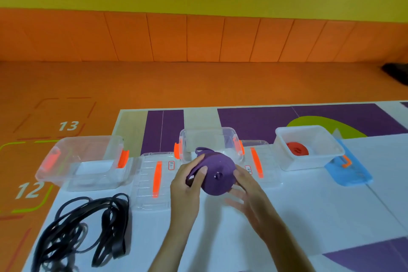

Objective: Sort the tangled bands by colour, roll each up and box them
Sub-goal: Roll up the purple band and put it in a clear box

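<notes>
Left hand [189, 181]: fingers curled round the left edge of the purple band roll [218, 178], gripping it.
Right hand [249, 194]: fingers spread and straight, blurred; the thumb rests against the roll's right rim and nothing is gripped.
Purple band roll: a flat rubbery strap wound into a thick matt disc, held between both hands above the counter [287, 216], just in front of the middle box. A loose loop sticks out at its top.
Middle box [209, 139]: clear, glossy plastic with rounded corners and orange side clips.
Clear lids: one ribbed clear lid [152, 183] with an orange strip handle lies left of the hands; a second clear lid [258, 161] lies to their right.
White box [309, 150]: opaque, rectangular, to the right; a red band roll [297, 149] lies coiled flat inside.
Blue lid [346, 170]: partly under the white box, on its right.
Left box [88, 161]: clear plastic with orange clips, at the counter's left edge.
Black bands [88, 227]: a loose tangle of thin, shiny loops near the front left.
Counter: smooth white surface with purple and green shapes.
Floor [154, 81]: orange, marked 12 and 13.
</notes>
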